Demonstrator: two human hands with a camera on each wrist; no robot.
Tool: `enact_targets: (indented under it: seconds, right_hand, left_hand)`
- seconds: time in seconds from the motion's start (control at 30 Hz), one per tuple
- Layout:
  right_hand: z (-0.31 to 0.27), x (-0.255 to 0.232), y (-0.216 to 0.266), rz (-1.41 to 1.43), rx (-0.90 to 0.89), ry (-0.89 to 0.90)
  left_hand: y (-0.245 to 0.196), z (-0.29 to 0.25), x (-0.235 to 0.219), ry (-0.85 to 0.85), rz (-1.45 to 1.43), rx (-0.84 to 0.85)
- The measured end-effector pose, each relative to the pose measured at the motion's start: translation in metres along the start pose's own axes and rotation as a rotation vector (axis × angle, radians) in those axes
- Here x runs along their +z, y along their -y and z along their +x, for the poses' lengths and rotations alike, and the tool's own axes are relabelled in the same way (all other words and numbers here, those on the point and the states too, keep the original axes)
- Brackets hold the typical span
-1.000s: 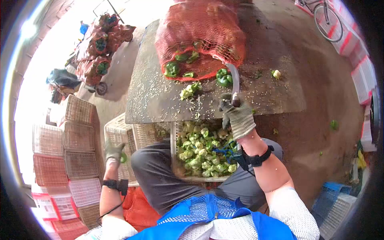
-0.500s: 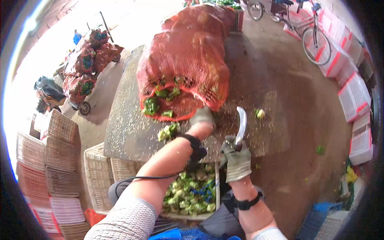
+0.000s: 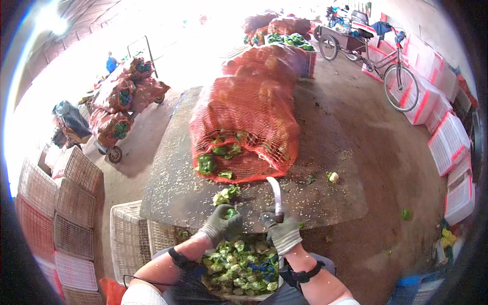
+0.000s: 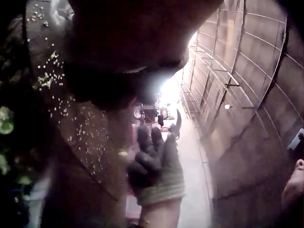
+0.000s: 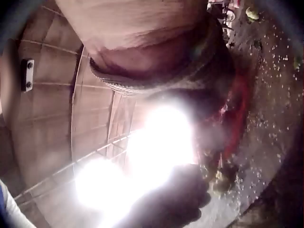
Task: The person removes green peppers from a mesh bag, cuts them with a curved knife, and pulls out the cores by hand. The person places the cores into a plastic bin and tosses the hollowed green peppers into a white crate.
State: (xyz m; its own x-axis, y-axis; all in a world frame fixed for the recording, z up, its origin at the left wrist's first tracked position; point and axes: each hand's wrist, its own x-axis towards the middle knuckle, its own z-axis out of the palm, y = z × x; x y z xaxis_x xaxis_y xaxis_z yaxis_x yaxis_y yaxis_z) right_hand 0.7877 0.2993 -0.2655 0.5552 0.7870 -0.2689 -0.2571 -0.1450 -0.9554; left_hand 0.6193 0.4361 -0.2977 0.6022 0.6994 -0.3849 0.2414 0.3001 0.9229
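Note:
In the head view my gloved left hand (image 3: 219, 226) grips a green pepper (image 3: 231, 213) at the near edge of the dark table (image 3: 168, 198). Just to its right, my gloved right hand (image 3: 281, 235) grips the handle of a knife whose curved blade (image 3: 276, 195) points away from me over the table. The left wrist view shows the right hand (image 4: 154, 168) with the blade tip (image 4: 177, 127) above it. A crate of cut pepper pieces (image 3: 239, 262) lies on my lap below both hands. The right wrist view is washed out by glare.
A large red mesh sack (image 3: 254, 117) of green peppers lies open on the table. Pepper scraps (image 3: 226, 194) and a core (image 3: 333, 177) lie near it. Stacked crates (image 3: 61, 203) stand left, white crates (image 3: 450, 147) and a tricycle (image 3: 386, 66) right, loaded carts (image 3: 122, 101) behind.
My left hand swung from the crates at my left side to the sack's mouth, then came back to the table's near edge holding a pepper. The knife hand stayed near the edge.

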Motion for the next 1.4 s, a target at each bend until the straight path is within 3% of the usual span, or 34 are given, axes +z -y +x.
enact_targets:
  seconds: [0.03, 0.1, 0.13, 0.17, 0.23, 0.27, 0.3, 0.37, 0.4, 0.43, 0.47, 0.5, 0.57, 0.63, 0.67, 0.7, 0.83, 1.1, 1.2, 1.27, 1.3, 1.33, 1.4]
  right_hand:
    - [-0.003, 0.012, -0.004, 0.122, 0.037, 0.056]
    - [-0.007, 0.031, -0.021, -0.455, -0.266, 0.065]
    - [-0.014, 0.043, -0.011, -0.529, -0.222, 0.102]
    - [-0.011, 0.051, -0.029, -0.576, -0.302, 0.022]
    - [-0.014, 0.053, -0.021, -0.511, -0.324, 0.028]
    - [-0.012, 0.056, -0.022, -0.477, -0.232, 0.006]
    - [-0.015, 0.059, -0.019, -0.297, -0.261, 0.03]
    - [-0.01, 0.066, -0.021, -0.447, -0.165, 0.034]
    - [0.0, 0.069, -0.048, -0.282, -0.312, 0.069]
    - [-0.004, 0.074, -0.03, -0.454, -0.245, 0.073]
    - [-0.008, 0.079, -0.013, -0.629, -0.182, 0.088]
    - [0.009, 0.075, -0.064, -0.653, -0.268, 0.031]
    - [0.009, 0.089, -0.042, -0.606, -0.035, 0.107]
    - [0.011, 0.093, -0.037, -0.645, -0.09, 0.122]
    - [0.013, 0.094, -0.037, -0.641, -0.027, 0.153]
    - [0.013, 0.095, -0.048, -0.582, -0.142, 0.108]
    - [0.014, 0.102, -0.046, -0.576, -0.121, 0.126]
    - [0.009, 0.104, -0.053, -0.649, -0.116, 0.141]
    - [0.017, 0.098, -0.081, -0.718, -0.139, 0.18]
    - [0.013, 0.101, -0.067, -0.791, -0.172, 0.159]
    - [0.01, 0.105, -0.062, -0.828, -0.189, 0.151]
    - [0.009, 0.108, -0.07, -0.797, -0.322, 0.083]
    - [0.008, 0.111, -0.093, -0.908, -0.351, 0.146]
  left_hand:
    - [0.005, -0.01, 0.002, -0.001, -0.059, 0.022]
    - [-0.004, -0.029, 0.008, 0.074, -0.152, -0.01]
    - [0.002, -0.027, 0.009, 0.117, -0.234, 0.031]
    - [0.004, -0.026, 0.009, 0.163, -0.317, 0.071]
    - [0.001, -0.037, -0.005, 0.217, -0.527, -0.026]
    - [-0.008, -0.043, -0.007, 0.217, -0.521, -0.072]
    - [-0.016, -0.046, -0.01, 0.215, -0.516, -0.123]
    - [-0.011, -0.038, -0.021, 0.131, -0.411, -0.251]
    - [-0.017, -0.037, -0.027, 0.138, -0.375, -0.256]
    - [-0.004, -0.031, -0.033, 0.206, -0.367, -0.161]
    - [0.009, -0.023, -0.04, 0.23, -0.362, -0.187]
    - [-0.001, -0.027, -0.041, 0.189, -0.398, -0.17]
    - [0.027, -0.011, -0.049, -0.018, -0.458, -0.083]
    - [0.019, -0.009, -0.058, -0.177, -0.355, -0.004]
    - [0.021, -0.004, -0.059, -0.228, -0.378, 0.058]
    - [0.021, 0.0, -0.061, -0.275, -0.398, 0.127]
    - [0.002, -0.003, -0.061, -0.355, -0.249, 0.122]
    - [-0.009, -0.008, -0.042, -0.328, -0.134, 0.121]
    - [-0.012, -0.014, -0.033, -0.371, -0.087, 0.236]
    - [-0.015, -0.015, -0.03, -0.416, -0.08, 0.256]
    - [-0.019, -0.014, -0.032, -0.417, -0.119, 0.309]
    - [-0.022, -0.011, -0.037, -0.449, -0.18, 0.319]
    - [-0.038, -0.007, -0.043, -0.512, -0.292, 0.391]
